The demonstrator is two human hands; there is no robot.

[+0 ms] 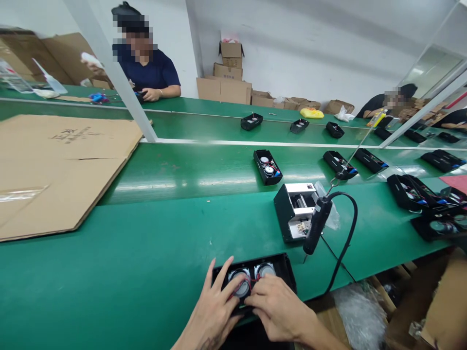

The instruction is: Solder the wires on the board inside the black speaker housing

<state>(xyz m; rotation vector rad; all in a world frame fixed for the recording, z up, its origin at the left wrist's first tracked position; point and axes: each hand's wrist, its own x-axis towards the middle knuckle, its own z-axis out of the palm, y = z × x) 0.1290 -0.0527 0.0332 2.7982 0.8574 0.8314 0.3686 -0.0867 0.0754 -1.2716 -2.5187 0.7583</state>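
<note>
Two hands are working at the near edge of the green worktop [146, 272]: we are pressing our left hand [215, 311] and right hand [279, 311] onto a black speaker housing [282, 267], fingers spread open over its two round drivers and red wires. Just beyond it, an electric screwdriver [316, 224] is hanging beside a white-topped box [294, 209].

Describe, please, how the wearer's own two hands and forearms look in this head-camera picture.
Both hands are bare: no gloves, rings or watch show. The left hand has a dark marking, perhaps a tattoo, near the wrist. The right hand leads into a bare forearm; no sleeve is visible.
</note>
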